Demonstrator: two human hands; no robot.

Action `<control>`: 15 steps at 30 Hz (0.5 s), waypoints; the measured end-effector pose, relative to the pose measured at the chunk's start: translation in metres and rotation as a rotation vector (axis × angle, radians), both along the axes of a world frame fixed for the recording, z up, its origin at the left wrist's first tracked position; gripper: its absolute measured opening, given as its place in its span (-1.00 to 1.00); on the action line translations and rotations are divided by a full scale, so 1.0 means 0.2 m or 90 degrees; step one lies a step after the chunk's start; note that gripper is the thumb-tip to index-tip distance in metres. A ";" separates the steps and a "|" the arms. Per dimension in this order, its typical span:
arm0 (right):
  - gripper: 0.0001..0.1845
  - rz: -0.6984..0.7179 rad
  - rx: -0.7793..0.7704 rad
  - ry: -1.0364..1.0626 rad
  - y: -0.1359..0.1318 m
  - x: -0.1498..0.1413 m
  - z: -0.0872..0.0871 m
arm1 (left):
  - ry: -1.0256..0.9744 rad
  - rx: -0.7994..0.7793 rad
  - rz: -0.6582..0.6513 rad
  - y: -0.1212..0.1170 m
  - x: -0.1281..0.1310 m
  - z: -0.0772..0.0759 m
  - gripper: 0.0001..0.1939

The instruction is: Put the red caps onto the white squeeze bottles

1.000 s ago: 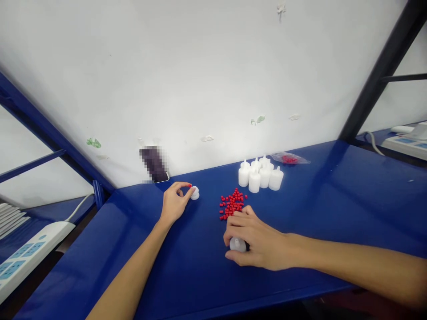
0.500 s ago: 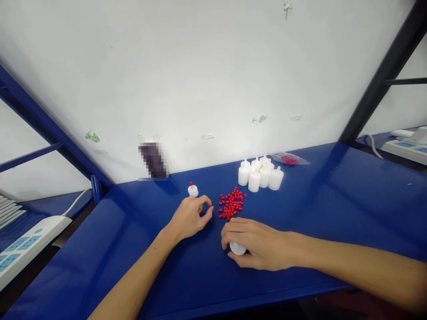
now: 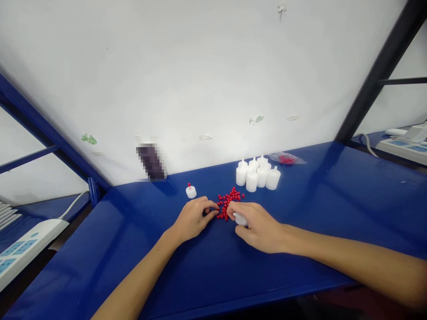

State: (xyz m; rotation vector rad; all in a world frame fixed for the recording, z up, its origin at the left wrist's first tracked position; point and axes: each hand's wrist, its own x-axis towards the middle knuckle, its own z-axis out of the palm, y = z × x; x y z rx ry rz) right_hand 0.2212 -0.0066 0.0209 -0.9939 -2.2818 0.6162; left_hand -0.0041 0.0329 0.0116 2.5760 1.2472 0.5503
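My right hand [image 3: 258, 224] is closed around a small white bottle [image 3: 240, 219], tilted so its narrow nozzle points left; the fingers cover much of its body. Just left of it, my left hand [image 3: 196, 218] reaches the left edge of a loose pile of small red caps [image 3: 230, 198]. Its thumb and index finger pinch a red cap at that edge, mostly hidden by the fingertips. Beyond my left hand, a white bottle with a red cap on its nozzle [image 3: 191, 191] stands upright on the blue table [image 3: 160, 275].
Several white bottles without caps [image 3: 251, 180] stand grouped behind the pile. A clear plastic bag with red caps [image 3: 287, 159] lies by the wall. A dark pixelated patch [image 3: 151, 162] is at the wall. A white power strip [image 3: 26, 249] lies beyond the table's left edge.
My right hand has moved up and away from me with the bottle, now tilted nozzle-left. My left hand has shifted slightly right and reached the edge of the red caps.
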 end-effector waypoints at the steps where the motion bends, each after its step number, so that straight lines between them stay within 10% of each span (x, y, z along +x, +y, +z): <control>1: -0.76 -0.013 0.012 -0.009 0.01 0.00 0.00 | -0.041 0.001 0.013 -0.01 0.01 0.00 -0.85; 7: -0.85 -0.074 0.032 -0.061 0.01 -0.01 0.02 | -0.308 0.047 -0.026 -0.11 0.09 0.04 -0.90; 15: -0.85 -0.018 0.049 -0.105 -0.02 -0.01 0.06 | -0.350 0.039 -0.137 -0.20 0.15 0.07 -0.92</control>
